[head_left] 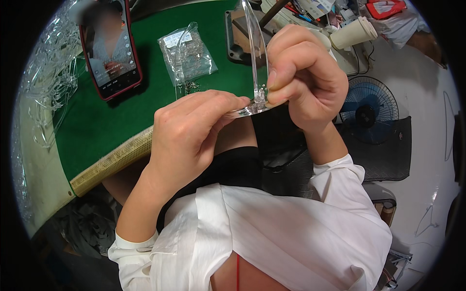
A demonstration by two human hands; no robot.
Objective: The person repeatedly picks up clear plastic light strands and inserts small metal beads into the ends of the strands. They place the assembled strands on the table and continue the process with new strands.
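Note:
A clear plastic eyeglass frame [246,111] is held up above the table's front edge. My left hand [187,128] is closed on its front, thumb and fingers pinching the rim. One clear temple [253,48] stands upright from the frame's right end. A second clear temple [178,60] rises beyond my left hand; its lower end is hidden. My right hand [308,72] pinches at the corner where the upright temple meets the front. Tiny bright metal bits show by its fingertips, too small to name. Small dark screw-like pieces [191,87] lie loose on the green mat [126,116].
A clear bag of small metal parts [187,53] lies on the mat. A red-cased phone [109,53] stands at the far left, beside a heap of clear frames [53,72]. A dark tray [238,36], a paper cup [353,33] and a blue fan [369,109] are toward the right.

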